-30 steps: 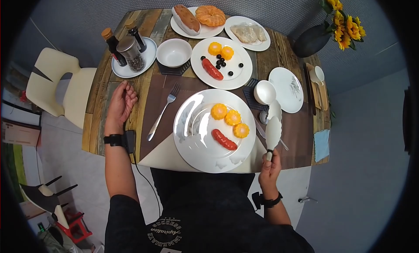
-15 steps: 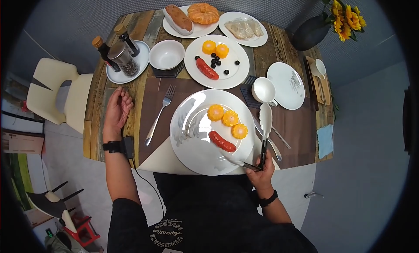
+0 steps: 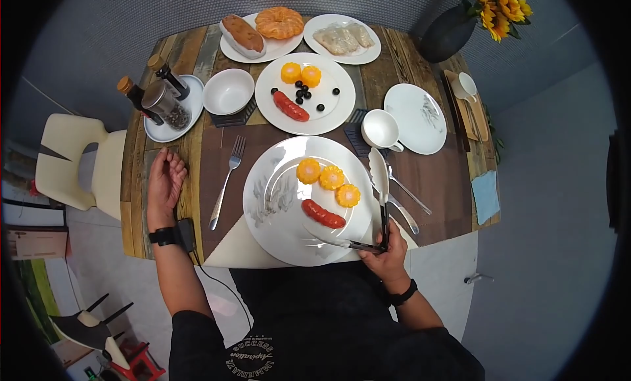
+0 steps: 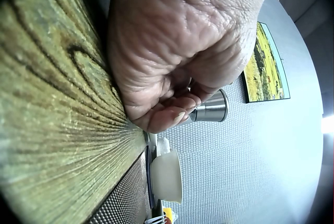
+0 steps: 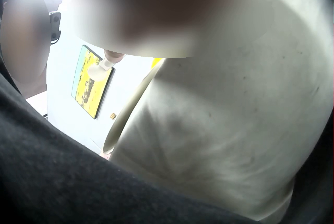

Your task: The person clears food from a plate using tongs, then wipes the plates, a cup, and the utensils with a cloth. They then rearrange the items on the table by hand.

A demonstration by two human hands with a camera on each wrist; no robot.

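My right hand [image 3: 388,256] grips a pair of tongs [image 3: 379,177] at the hinge end, by the near right rim of the large plate [image 3: 268,233]. The tongs are spread wide. One pale tip points toward the white cup [image 3: 380,129]; the other arm reaches over the plate below the red sausage [image 3: 323,214]. Three yellow corn pieces [image 3: 332,177] lie above that sausage. My left hand [image 3: 167,184] rests on the wooden tabletop left of the fork [image 3: 229,182], fingers loosely curled, holding nothing; the left wrist view also shows its curled fingers [image 4: 166,117].
Behind the large plate stands a plate [image 3: 343,75] with corn, a sausage and several dark berries. A bowl [image 3: 228,92] and a seasoning tray [image 3: 195,115] are at left. Bread [image 3: 243,35] lies farther back. A knife [image 3: 404,217] and spoon [image 3: 409,192] lie right of the plate.
The tongs, pointing up with their arms near each other a second ago, are now spread, one arm swung left over the plate. The head view has shifted; the left hand stays on the table.
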